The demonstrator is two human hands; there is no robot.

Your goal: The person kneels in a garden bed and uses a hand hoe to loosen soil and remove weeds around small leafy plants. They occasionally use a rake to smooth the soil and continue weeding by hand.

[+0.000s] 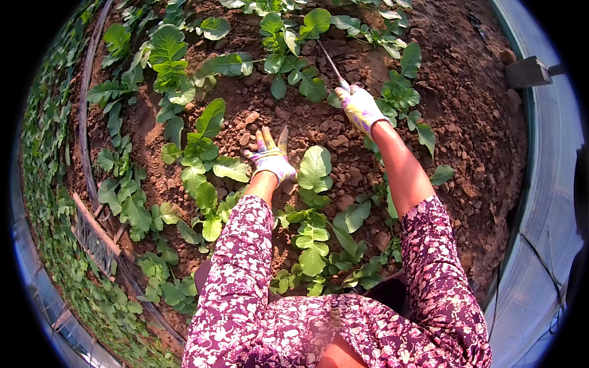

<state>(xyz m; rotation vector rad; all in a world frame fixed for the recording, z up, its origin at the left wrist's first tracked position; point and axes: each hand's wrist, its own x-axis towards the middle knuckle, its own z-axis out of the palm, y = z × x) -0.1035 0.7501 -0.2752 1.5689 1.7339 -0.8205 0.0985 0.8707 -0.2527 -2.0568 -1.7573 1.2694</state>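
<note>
My left hand [270, 156], in a white, yellow and purple glove, lies with fingers spread on reddish-brown soil [322, 131] between leafy plants. Nothing shows in it. To the right and farther forward, my right hand [360, 108], gloved alike, is closed around the handle of a thin metal tool [330, 60]. The tool's shaft points forward and left; its far end is hidden near the leaves of a lobed-leaf plant [294, 69]. Close by my left hand grow a leafy plant [202, 152] on its left and another leafy plant [314, 179] on its right.
More leafy plants line the left side, past a long narrow strip [83, 106] and a wooden-edged frame [99, 230]. At the right, translucent plastic sheeting [547, 184] borders the soil, with a grey block [528, 72] at its edge. More plants grow close to my body.
</note>
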